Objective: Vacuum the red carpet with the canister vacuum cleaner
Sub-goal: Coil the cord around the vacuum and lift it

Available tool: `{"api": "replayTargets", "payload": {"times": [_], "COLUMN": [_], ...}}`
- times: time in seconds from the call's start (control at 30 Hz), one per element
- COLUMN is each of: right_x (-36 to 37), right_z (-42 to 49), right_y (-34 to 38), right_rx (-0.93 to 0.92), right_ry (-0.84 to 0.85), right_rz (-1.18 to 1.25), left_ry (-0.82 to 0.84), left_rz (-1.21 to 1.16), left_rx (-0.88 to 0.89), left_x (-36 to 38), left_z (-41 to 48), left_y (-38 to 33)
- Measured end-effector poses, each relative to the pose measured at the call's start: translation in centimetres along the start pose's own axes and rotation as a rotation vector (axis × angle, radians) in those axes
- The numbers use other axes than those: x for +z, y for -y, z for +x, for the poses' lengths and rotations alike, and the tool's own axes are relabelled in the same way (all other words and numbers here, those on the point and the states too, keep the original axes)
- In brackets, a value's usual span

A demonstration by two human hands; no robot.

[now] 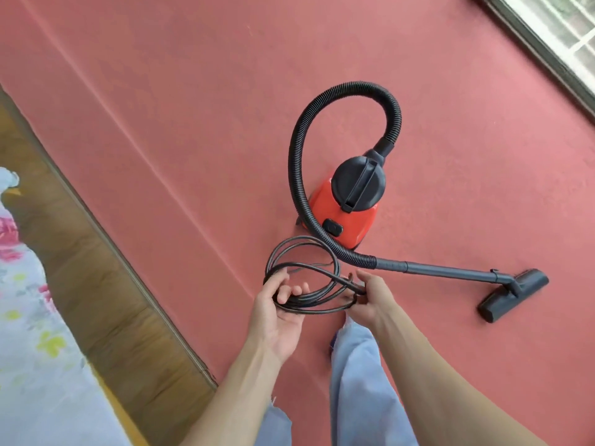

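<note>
A red canister vacuum cleaner point(349, 207) with a black lid and handle stands on the red carpet point(193, 107). Its black ribbed hose point(301, 146) loops over it and runs to a dark wand point(447, 270) ending in a floor head point(515, 294), which lies on the carpet at the right. Below the canister I hold the coiled black power cord point(302, 275). My left hand point(283, 313) grips the coil's near side with curled fingers. My right hand point(370, 297) pinches the cord where the loops cross.
A wooden bed frame or ledge point(106, 284) runs diagonally along the carpet's left edge, with floral bedding point(29, 317) beyond it. A window point(560, 30) sits at the top right. My light blue trouser legs point(360, 381) are below the hands.
</note>
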State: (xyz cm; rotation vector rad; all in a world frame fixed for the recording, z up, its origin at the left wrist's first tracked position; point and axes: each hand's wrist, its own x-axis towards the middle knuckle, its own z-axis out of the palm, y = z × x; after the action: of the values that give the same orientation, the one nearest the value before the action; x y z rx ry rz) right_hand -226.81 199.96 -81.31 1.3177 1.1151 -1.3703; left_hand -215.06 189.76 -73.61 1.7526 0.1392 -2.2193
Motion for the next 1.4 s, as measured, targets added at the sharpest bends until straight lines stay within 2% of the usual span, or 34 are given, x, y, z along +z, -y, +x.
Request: {"api": "replayTargets", "payload": {"times": [0.1,0.23,0.37,0.5,0.6,0.7,0.83,0.9,0.93,1.0,1.07,1.17,1.23,1.33,1.4], "right_x": [2.2,4.0,6.4,8.7,8.8,8.0,7.4,7.5,7.5,7.2,6.2,4.3,3.1,1.7,0.9], "right_z": [0.6,2.6,4.9,6.8,7.3,7.7,7.9,7.4,7.1,7.1,8.3,10.4,11.0,11.8,12.7], "right_y": [1.2,2.8,3.8,4.5,5.6,6.2,6.7,6.9,7.1,7.5,8.2,9.5,10.0,10.1,9.9], "right_rx": [0.088,0.249,0.281,0.244,0.247,0.263,0.285,0.316,0.293,0.143,-0.101,-0.293,-0.269,-0.200,-0.242], "right_ry": [0.106,0.253,0.315,0.340,0.263,0.201,0.214,0.255,0.251,0.153,-0.002,-0.167,-0.231,-0.238,-0.254], "right_rz": [-0.004,-0.021,0.046,0.227,0.212,0.093,-0.175,-0.411,-0.617,-1.025,-1.226,-1.188,-1.074,-0.912,-0.945], "left_ry": [0.023,0.134,0.171,0.085,0.075,0.174,0.258,0.256,0.253,0.222,0.189,0.175,0.165,0.146,0.129], "left_rz": [-0.056,-0.120,-0.144,-0.288,-0.284,-0.126,0.312,0.505,0.586,0.698,0.780,0.977,1.087,1.136,1.175], "left_rx": [0.012,0.022,0.069,0.184,0.257,0.279,0.318,0.356,0.358,0.332,0.325,0.351,0.367,0.384,0.421], "left_x": [2.7,7.0,9.6,10.3,10.5,12.5,17.0,18.5,19.0,19.3,18.9,18.0,17.9,18.9,19.7], "left_z": [2.2,5.2,6.4,7.0,8.5,10.2,12.7,14.0,14.6,15.5,15.9,16.0,16.3,17.5,18.9], "left_y": [-0.5,-1.0,-1.4,-1.9,-2.2,-1.7,0.2,0.6,0.7,0.4,-0.2,-0.9,-0.8,0.4,1.5]}}
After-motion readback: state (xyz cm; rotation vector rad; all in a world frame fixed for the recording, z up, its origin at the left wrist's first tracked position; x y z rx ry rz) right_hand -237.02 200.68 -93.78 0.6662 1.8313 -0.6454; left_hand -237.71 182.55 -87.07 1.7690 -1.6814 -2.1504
